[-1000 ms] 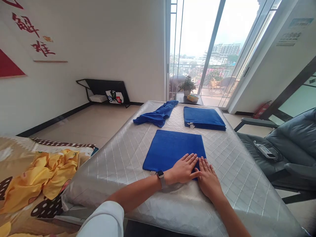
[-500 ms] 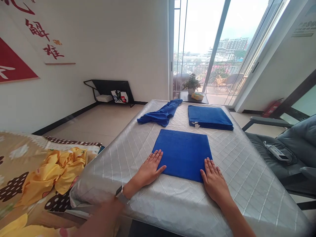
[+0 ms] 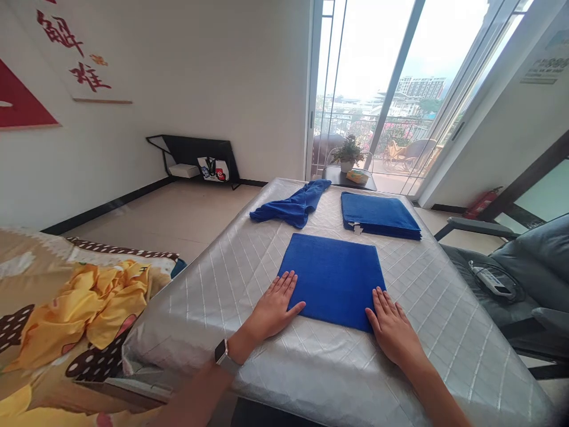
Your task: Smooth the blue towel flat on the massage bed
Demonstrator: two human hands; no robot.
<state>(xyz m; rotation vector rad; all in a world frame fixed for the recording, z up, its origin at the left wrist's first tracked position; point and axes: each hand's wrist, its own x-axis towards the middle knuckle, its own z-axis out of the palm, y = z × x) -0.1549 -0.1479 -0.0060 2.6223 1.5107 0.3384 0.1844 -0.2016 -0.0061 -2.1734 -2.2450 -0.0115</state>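
A folded blue towel (image 3: pixel 333 276) lies flat on the silver quilted table (image 3: pixel 231 279) in front of me. My left hand (image 3: pixel 273 307) rests flat at its near left corner, fingers stretched out and thumb on the cloth. My right hand (image 3: pixel 393 329) lies flat at its near right corner, fingers spread. Neither hand holds anything. Farther back, a stack of folded blue towels (image 3: pixel 380 214) sits at the right. A crumpled blue towel (image 3: pixel 291 204) lies at the left.
A bed with a yellow and brown patterned cover (image 3: pixel 66 314) stands at the left. A grey chair (image 3: pixel 520 273) with a remote control on it is at the right. Beyond the table are a small plant stand (image 3: pixel 349 163) and glass balcony doors.
My left hand slid from the towel's near right corner, beside my right hand, across to its near left corner. Since then both hands have stayed flat at the corners.
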